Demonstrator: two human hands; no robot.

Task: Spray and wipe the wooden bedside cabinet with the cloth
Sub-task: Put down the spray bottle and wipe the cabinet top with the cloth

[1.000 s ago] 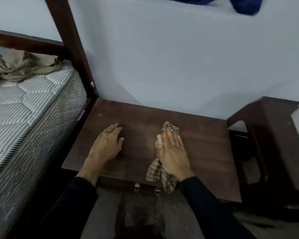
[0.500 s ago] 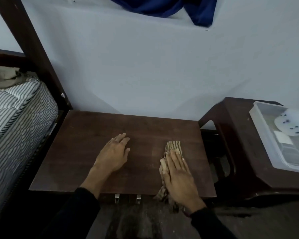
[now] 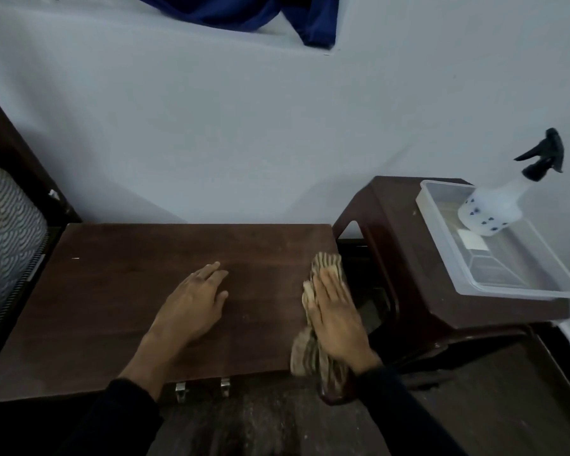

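The dark wooden bedside cabinet (image 3: 119,291) fills the lower middle of the head view, its top flat and bare. My left hand (image 3: 191,307) rests palm down on the middle of the top, fingers spread, holding nothing. My right hand (image 3: 334,311) lies flat on a striped beige cloth (image 3: 324,263) at the cabinet's right edge. The cloth's lower end hangs over the front right corner. A white spray bottle (image 3: 494,205) with a black trigger head stands in a clear plastic tray (image 3: 524,287) on the right.
The tray sits on a dark brown stool (image 3: 395,225) just right of the cabinet, with a narrow gap between them. A mattress (image 3: 4,238) and dark bed post border the left. A pale wall runs behind; blue fabric (image 3: 244,11) hangs at the top.
My right hand has slid the cloth rightward across the cabinet top to its right edge. My left hand stayed planted on the top. The view has swung right, bringing in the spray bottle.
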